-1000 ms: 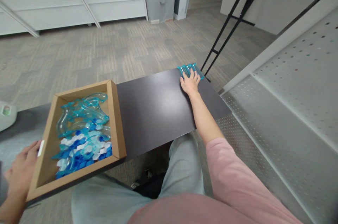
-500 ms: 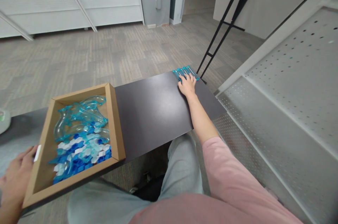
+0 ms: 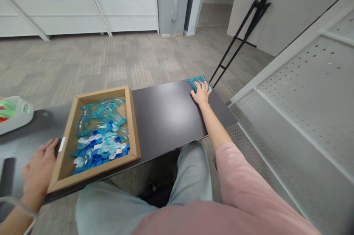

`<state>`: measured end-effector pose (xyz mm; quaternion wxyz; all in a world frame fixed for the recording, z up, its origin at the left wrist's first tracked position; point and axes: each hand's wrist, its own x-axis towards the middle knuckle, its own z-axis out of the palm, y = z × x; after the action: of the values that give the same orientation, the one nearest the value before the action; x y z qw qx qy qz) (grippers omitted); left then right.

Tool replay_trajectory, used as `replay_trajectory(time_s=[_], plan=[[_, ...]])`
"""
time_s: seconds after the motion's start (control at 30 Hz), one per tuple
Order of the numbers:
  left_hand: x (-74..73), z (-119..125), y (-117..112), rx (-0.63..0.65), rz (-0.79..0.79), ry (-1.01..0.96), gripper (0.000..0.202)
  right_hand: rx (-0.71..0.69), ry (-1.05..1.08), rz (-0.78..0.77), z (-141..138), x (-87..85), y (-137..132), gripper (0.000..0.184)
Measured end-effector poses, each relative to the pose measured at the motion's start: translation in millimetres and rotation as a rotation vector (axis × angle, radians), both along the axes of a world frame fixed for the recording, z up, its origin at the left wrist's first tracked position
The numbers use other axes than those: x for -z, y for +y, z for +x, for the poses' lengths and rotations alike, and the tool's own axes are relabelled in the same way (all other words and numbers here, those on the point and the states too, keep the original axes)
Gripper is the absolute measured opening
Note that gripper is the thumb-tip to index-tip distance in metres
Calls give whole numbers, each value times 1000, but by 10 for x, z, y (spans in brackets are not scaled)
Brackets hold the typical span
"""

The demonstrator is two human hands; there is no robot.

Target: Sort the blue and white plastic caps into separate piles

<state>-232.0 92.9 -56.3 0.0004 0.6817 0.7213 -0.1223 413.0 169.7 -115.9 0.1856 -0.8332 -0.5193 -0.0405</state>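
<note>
I set my clock on the middle of the dark surface [image 3: 163,117], twelve pointing away from the wearer. The row of see-through blue tubes [image 3: 197,79] lies between one and two o'clock, side by side at the far corner. The right hand [image 3: 201,93] is over it, palm down, fingers spread and touching the tubes; I see no closed grip. The left hand [image 3: 40,168] sits near eight o'clock, beside the box's outer wall, fingers slightly bent near a dark item [image 3: 58,146]; I cannot tell whether it grips anything.

I judge the step in hand to be setting or evening that row. From here I would call for light, level fingertip pressure, drawn toward seven rather than pushed toward one, since the tubes lie right at the edge.

The cardboard box [image 3: 134,124] stands between eight and nine, holding curved tubes [image 3: 106,111] and blue and white pieces [image 3: 102,146]. Between box and row I have a broad lane. Beyond the corner, toward one, a black stand [image 3: 222,66] crowds in; the perforated panel [image 3: 287,117] bounds three o'clock, and a knee [image 3: 193,168] sits by the near edge around five.
</note>
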Motion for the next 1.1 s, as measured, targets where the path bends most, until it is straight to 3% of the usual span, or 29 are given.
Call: replay_trajectory(time_s=[0.07,0.17,0.27,0.5,0.6,0.67,0.77,0.93,1.1], plan=[[-75,86,-49,-109,12,-135,73,-28,-28,47,-68,-81,-46,59],[-216,201,-99,-139,-20,-273,72,-110,-12,93,-257,-240,-93,50],[-347,245,-127,-139,-38,-361,73,-334,48,97,-658,-433,-119,36],[-538,220,-251,-121,-49,-468,74,-838,124,0,-2375,-794,-279,27],[-503,173,-302,-94,18,-490,70,-950,55,-129,-3006,-810,-279,44],[-454,129,-321,-54,93,-512,69,-969,-1,-184,-3279,-786,-239,56],[-391,57,-330,-29,113,-511,72,-917,15,-220,-3475,-741,-153,56],[-295,-59,-306,-1,88,-448,78,-758,224,-197,-3487,-676,-13,43],[-237,-88,-291,21,86,-399,83,-643,705,-68,-3375,-585,63,31]])
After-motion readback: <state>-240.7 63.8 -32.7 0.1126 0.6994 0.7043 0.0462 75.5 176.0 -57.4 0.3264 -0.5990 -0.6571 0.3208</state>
